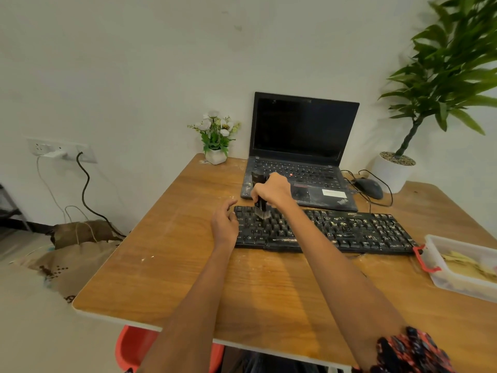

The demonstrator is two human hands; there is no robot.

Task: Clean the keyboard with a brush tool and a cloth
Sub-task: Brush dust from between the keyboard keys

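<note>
A black keyboard (pixel 349 230) lies across the wooden table (pixel 188 265), its right half speckled with pale crumbs. My right hand (pixel 271 191) grips a black brush (pixel 261 204) upright, its bristles down on the keys near the keyboard's left end. At the keyboard's left edge rests my left hand (pixel 224 223), fingers relaxed and touching the frame. No cloth is in view.
An open black laptop (pixel 301 157) stands behind the keyboard, with a wired mouse (pixel 369 187) to its right. A small flower pot (pixel 216 154) sits at the back, a large potted plant (pixel 394 170) at the right. A clear plastic box (pixel 462 267) with a red clip sits by the keyboard's right end.
</note>
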